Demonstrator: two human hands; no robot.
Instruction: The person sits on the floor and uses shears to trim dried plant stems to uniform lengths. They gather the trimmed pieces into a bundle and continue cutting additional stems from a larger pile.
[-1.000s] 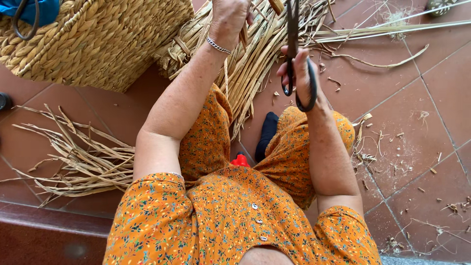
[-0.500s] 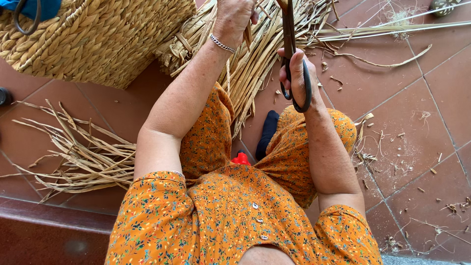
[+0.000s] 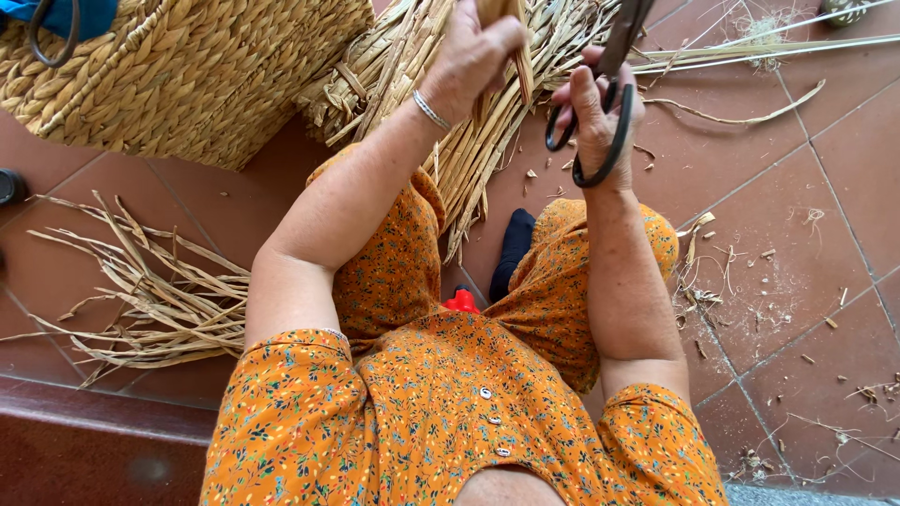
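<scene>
Both hands have risen toward the floor's far edge; my left hand point(image 3: 473, 52) pinches a straw strand point(image 3: 518, 56) taut for cutting; my right hand point(image 3: 600, 103) grips dark scissors point(image 3: 605, 112), blades probably apart.

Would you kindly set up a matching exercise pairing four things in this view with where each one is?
Things:
1. scissors
2. woven basket
3. loose pile of dry leaves
4. bracelet

Places:
A. on the left wrist
B. on the tiled floor at the left, below the basket
C. in the right hand, fingers through the dark handles
D. at the top left of the view, standing on the floor

Pairs: 1-C, 2-D, 3-B, 4-A
</scene>
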